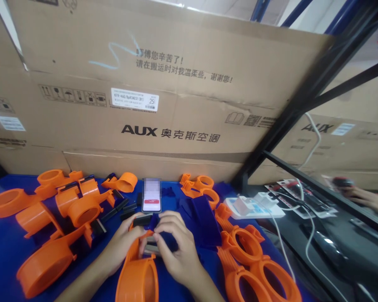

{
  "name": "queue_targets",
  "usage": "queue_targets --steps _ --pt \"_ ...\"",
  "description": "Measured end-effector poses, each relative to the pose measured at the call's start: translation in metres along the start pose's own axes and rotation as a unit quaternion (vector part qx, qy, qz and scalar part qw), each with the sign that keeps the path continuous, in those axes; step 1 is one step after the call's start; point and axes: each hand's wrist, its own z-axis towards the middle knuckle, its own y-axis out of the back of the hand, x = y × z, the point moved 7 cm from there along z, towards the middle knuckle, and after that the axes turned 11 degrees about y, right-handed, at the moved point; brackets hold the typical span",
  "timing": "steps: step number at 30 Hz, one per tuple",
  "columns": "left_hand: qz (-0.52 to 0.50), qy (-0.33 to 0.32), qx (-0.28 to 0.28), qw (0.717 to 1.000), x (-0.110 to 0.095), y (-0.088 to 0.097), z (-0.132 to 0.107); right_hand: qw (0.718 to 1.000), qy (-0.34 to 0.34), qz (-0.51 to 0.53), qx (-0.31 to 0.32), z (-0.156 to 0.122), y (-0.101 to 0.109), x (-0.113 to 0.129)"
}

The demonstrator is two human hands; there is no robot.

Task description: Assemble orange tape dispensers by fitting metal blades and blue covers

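An orange tape dispenser (129, 274) stands in front of me at the bottom middle, its round hub toward me. My left hand (121, 241) is closed around its head end, next to a black strip (142, 220). At that same end, my right hand (181, 247) pinches a small dark blue piece (152, 222) with thumb and fingers. The blue piece touches the dispenser's head, but my fingers partly hide the contact. Several orange tape dispensers (45, 266) with black and blue parts lie to the left. Several plain orange dispenser bodies (244, 285) lie to the right.
A lit phone (151, 205) leans behind my hands. Dark blue pieces (204, 218) lie right of it, and black strips (115, 209) left. A white power strip (236, 209) with cables sits by a black frame (267, 130). Cardboard (176, 113) walls the back. Another person's hand (362, 197) shows far right.
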Motion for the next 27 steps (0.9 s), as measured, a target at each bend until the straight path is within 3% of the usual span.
queue_targets --steps 6,9,13,16,18,20,24,27 --pt "0.021 -0.022 0.018 0.999 -0.005 -0.002 -0.003 1.000 -0.021 0.023 0.000 0.002 0.004 -0.001" --pt "0.024 -0.015 0.024 0.999 -0.006 -0.003 -0.006 0.997 -0.062 0.054 -0.010 0.000 0.004 -0.009" --pt "0.018 0.014 0.099 0.995 -0.002 -0.011 -0.014 0.980 -0.141 0.140 -0.023 -0.007 0.001 -0.023" --pt "-0.008 0.033 0.162 0.986 0.002 -0.019 -0.022 0.953 -0.173 0.241 0.055 -0.010 -0.011 -0.022" --pt "-0.014 0.024 0.158 0.987 0.001 -0.019 -0.026 0.929 -0.182 0.298 0.126 -0.013 -0.019 -0.017" --pt "-0.002 0.018 0.132 0.991 -0.001 -0.019 -0.027 0.922 -0.182 0.306 0.151 -0.013 -0.021 -0.013" --pt "0.026 0.016 0.146 0.989 -0.005 -0.025 -0.026 0.949 -0.168 0.256 0.079 -0.009 -0.012 -0.014" --pt "0.055 -0.079 0.179 0.979 -0.021 -0.030 -0.029 0.948 -0.187 0.257 0.035 -0.010 -0.010 -0.016"
